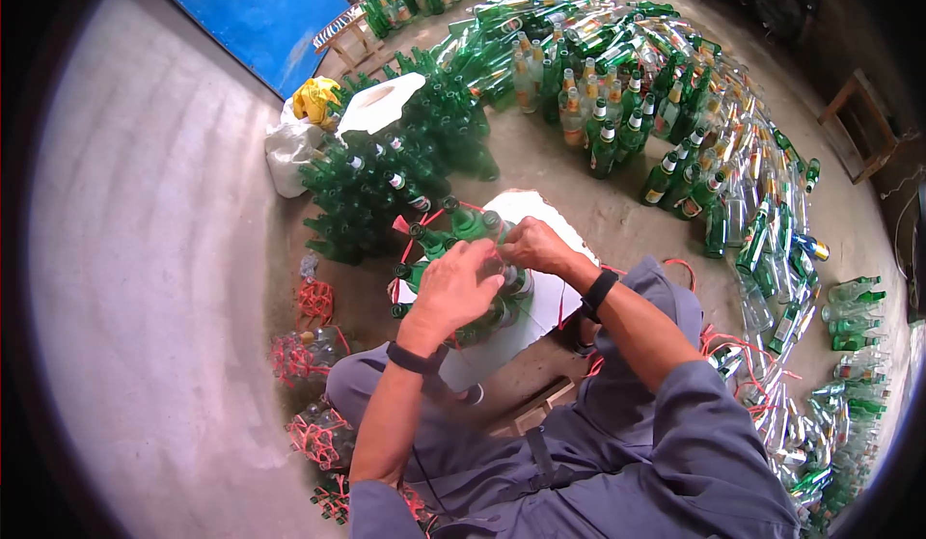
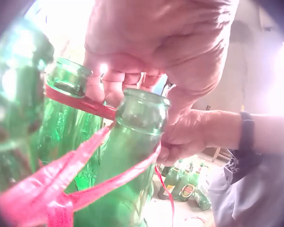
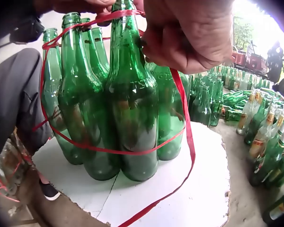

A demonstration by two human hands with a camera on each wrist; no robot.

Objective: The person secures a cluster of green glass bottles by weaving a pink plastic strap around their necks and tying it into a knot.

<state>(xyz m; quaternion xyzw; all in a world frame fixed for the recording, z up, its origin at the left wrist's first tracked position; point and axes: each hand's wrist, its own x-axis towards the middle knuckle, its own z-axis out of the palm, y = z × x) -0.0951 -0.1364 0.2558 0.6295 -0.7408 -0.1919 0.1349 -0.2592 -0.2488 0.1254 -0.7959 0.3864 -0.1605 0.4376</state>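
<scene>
A bundle of green glass bottles (image 3: 135,118) stands upright on a white board (image 3: 210,165). Red plastic twine (image 3: 187,124) loops round the bottle necks and again lower round their bodies. My left hand (image 1: 446,290) is over the bottle tops; in the left wrist view its curled fingertips hold the twine at a neck (image 2: 144,111). Close beside it, my right hand (image 1: 540,247) pinches the twine with curled fingers. From that hand a loose length hangs down across the board, as the right wrist view shows. The pinching fingertips are partly hidden behind the hands.
Many green bottles (image 1: 386,201) crowd the left, beneath a white sheet (image 1: 381,105). More bottles, standing and lying (image 1: 617,124), curve round the back and right. Bundles tied with red twine (image 1: 313,438) lie beside my left leg. A wooden frame (image 1: 861,129) leans at the right.
</scene>
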